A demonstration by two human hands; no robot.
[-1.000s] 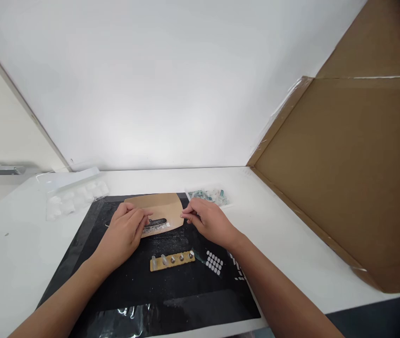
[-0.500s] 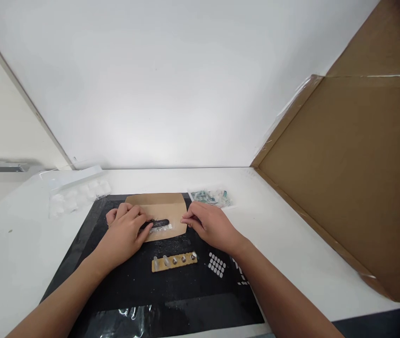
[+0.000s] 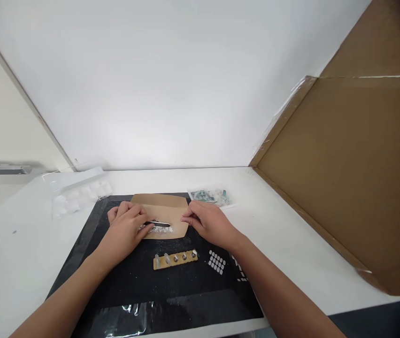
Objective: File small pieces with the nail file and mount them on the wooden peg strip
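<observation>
Both hands are at a curved brown card tray (image 3: 165,202) on the black mat. My left hand (image 3: 128,225) is closed in a pinch on a slim dark tool (image 3: 161,224), whose tip lies over small white pieces (image 3: 165,230) in the tray. At the tray's right edge is my right hand (image 3: 209,223), its thumb and forefinger pressed together; whatever they hold is too small to make out. Nearer to me lies a yellowish strip (image 3: 175,259) with several small upright metallic and clear pieces.
White oval stickers (image 3: 217,262) lie right of the strip on the black mat (image 3: 126,281). Behind are a bag of greenish pieces (image 3: 211,196) and clear packaging with white contents (image 3: 80,196). A large cardboard panel (image 3: 355,173) stands at the right.
The dark tool in my left hand has turned and now looks thinner, showing more white pieces beneath. The tray's left side has shifted slightly right. My right hand has hardly moved.
</observation>
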